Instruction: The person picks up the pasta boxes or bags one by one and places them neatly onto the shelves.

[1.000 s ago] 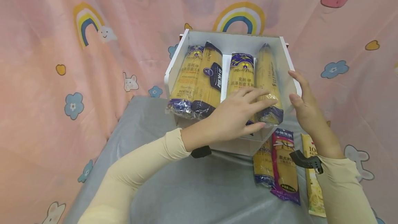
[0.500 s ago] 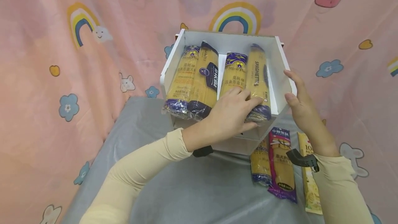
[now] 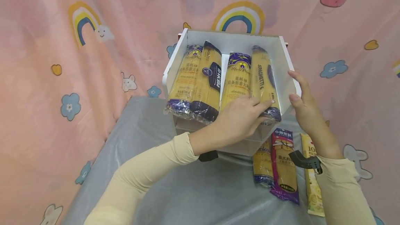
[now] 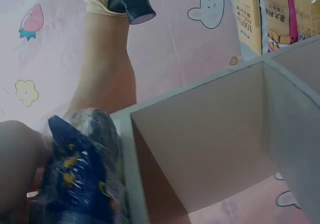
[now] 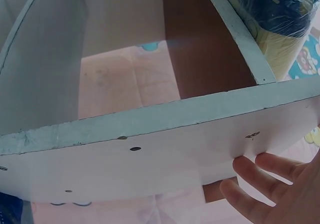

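A white, open-topped shelf unit (image 3: 283, 58) holds several bags of spaghetti on its sloping top. My left hand (image 3: 237, 119) is at the near end of the rightmost spaghetti bag (image 3: 260, 70), with index finger and thumb around its dark blue end. Beside that lies a purple-topped spaghetti bag (image 3: 239, 82), partly covered by the same hand. My right hand (image 3: 304, 105) steadies the unit's right side. In the right wrist view, its extended fingertips touch the outer face of the side panel (image 5: 165, 154). Two more spaghetti bags (image 3: 207, 82) lie side by side on the left.
Right of the unit, on the grey cloth (image 3: 200, 190), lie a yellow pasta bag (image 3: 263, 166), a purple-and-red pasta bag (image 3: 285, 164) and a pale yellow packet (image 3: 314, 186). A pink printed curtain (image 3: 125, 37) hangs behind. Below the top, the unit has open compartments (image 4: 210, 144).
The rightmost spaghetti bag has shifted left, against its neighbour, and turned so its lettering faces up. My left hand's spread fingers have drawn in around its near end. My right hand stays in place.
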`<state>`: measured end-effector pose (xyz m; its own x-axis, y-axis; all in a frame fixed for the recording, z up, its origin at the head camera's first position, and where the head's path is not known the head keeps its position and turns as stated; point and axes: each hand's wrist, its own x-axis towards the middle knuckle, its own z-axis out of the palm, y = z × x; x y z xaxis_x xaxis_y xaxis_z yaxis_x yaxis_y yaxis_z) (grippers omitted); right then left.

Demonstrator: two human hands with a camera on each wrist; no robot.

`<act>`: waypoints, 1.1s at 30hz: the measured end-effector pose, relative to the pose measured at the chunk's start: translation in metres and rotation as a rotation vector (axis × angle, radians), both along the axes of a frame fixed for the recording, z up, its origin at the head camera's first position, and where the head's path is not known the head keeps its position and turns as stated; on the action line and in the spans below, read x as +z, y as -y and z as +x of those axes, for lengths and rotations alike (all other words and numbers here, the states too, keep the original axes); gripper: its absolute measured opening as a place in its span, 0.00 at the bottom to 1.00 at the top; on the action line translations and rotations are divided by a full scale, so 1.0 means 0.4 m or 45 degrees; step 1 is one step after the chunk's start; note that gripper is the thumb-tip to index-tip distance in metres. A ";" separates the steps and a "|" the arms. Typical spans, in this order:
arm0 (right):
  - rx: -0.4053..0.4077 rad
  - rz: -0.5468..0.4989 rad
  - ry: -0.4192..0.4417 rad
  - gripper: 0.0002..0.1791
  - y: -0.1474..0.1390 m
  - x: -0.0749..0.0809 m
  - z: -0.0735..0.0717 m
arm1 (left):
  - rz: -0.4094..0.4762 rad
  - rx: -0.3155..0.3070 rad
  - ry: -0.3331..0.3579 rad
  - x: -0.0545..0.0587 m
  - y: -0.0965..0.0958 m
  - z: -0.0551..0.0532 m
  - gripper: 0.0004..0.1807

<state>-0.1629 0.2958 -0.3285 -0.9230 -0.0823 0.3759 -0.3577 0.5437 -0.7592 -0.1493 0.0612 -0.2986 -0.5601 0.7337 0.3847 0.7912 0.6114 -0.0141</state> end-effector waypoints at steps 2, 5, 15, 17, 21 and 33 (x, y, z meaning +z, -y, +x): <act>-0.004 -0.004 -0.008 0.31 -0.001 0.001 0.001 | 0.002 0.008 0.036 -0.002 0.004 0.002 0.27; -0.006 0.005 -0.015 0.31 -0.001 0.001 0.001 | 0.001 0.011 0.094 -0.003 0.012 0.003 0.30; -0.010 0.028 0.012 0.31 -0.005 0.003 0.003 | 0.241 -0.096 0.290 0.071 0.121 0.005 0.31; -0.006 0.024 0.016 0.31 -0.005 0.002 0.003 | 0.318 -0.130 0.271 0.086 0.161 0.002 0.30; 0.013 0.018 0.013 0.31 -0.004 0.003 0.002 | 0.489 -0.172 0.191 0.105 0.244 -0.013 0.26; 0.012 0.026 0.016 0.31 -0.003 0.006 0.003 | 0.836 -0.137 0.151 0.075 0.461 -0.119 0.34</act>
<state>-0.1616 0.2969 -0.3262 -0.9267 -0.0983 0.3628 -0.3536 0.5556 -0.7525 -0.1971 -0.1233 -0.2686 -0.5633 0.4226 0.7100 0.8212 0.3813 0.4246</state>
